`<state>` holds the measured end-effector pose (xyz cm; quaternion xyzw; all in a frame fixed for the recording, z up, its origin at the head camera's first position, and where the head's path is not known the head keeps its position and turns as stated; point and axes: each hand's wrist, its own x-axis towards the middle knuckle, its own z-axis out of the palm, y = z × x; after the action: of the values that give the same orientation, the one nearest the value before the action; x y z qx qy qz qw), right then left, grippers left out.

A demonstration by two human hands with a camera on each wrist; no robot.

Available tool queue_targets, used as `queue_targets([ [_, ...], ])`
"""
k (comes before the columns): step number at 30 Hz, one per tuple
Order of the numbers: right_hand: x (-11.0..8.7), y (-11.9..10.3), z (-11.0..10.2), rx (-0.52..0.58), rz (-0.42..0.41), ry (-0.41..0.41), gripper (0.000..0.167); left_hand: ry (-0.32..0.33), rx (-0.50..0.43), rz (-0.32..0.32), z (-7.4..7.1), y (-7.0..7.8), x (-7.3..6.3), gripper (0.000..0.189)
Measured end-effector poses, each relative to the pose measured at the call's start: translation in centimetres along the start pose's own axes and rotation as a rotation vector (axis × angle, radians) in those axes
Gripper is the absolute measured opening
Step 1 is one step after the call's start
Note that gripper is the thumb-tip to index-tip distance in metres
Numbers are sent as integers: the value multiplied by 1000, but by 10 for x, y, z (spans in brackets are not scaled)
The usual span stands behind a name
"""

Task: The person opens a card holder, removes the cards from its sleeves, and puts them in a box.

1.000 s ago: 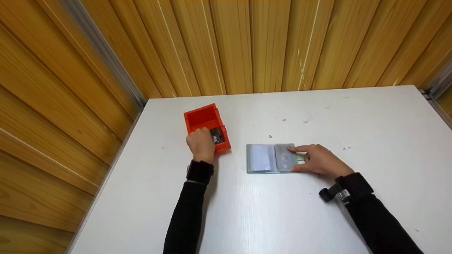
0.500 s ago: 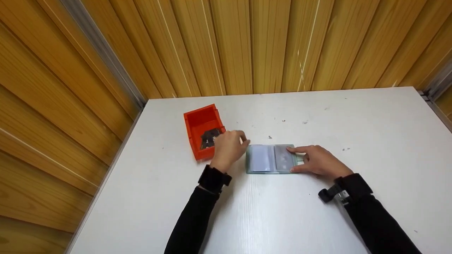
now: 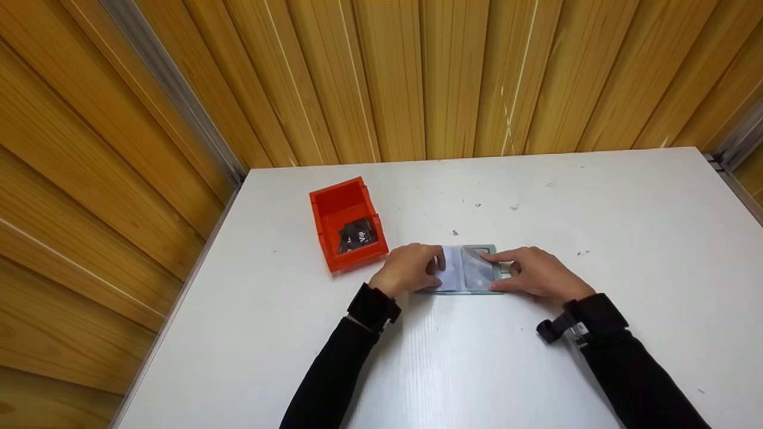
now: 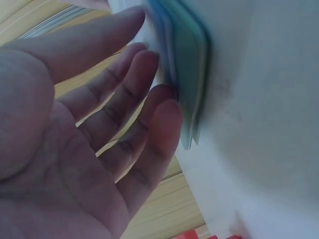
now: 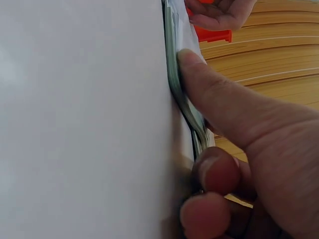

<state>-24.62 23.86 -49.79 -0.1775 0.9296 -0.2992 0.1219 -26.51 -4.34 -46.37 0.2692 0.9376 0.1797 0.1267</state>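
Observation:
A card holder (image 3: 453, 271) with a pale green cover and clear sleeves lies spread on the white table. My left hand (image 3: 411, 268) is over its left sleeves, thumb and fingers apart and loosely bent. In the left wrist view, the fingertips of the left hand (image 4: 99, 119) are at the green cover's edge (image 4: 187, 64); nothing shows in the palm. At the other end, my right hand (image 3: 536, 273) grips the holder's right edge. The right wrist view has the thumb of the right hand (image 5: 239, 109) pressing on the sleeves, with curled fingers by the edge.
An orange-red bin (image 3: 334, 229) stands to the left of the holder, with several black cards (image 3: 359, 233) in its near end; one reads "VIP". Wood-patterned walls (image 3: 393, 77) rise behind the white table (image 3: 477, 357) and on its left.
My left hand has come out of the bin and moved right onto the holder's left sleeves. The clear right sleeve now has a slanting, lifted corner. My right hand has stayed in place.

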Motion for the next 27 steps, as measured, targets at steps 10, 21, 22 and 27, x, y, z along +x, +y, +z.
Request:
queue_targets([
  [10,3,-16,8,148,-152,58,14,-23,-51,-45,-4,-1,-1,22],
  [21,2,-32,21,-41,-140,-19,44,81,-137,-132,-3,2,3,39],
  [22,3,-29,19,-57,-110,10,47,93,-117,-139,-2,1,3,42],
  [27,2,-12,9,-121,17,102,66,112,-57,-187,0,-1,4,53],
])
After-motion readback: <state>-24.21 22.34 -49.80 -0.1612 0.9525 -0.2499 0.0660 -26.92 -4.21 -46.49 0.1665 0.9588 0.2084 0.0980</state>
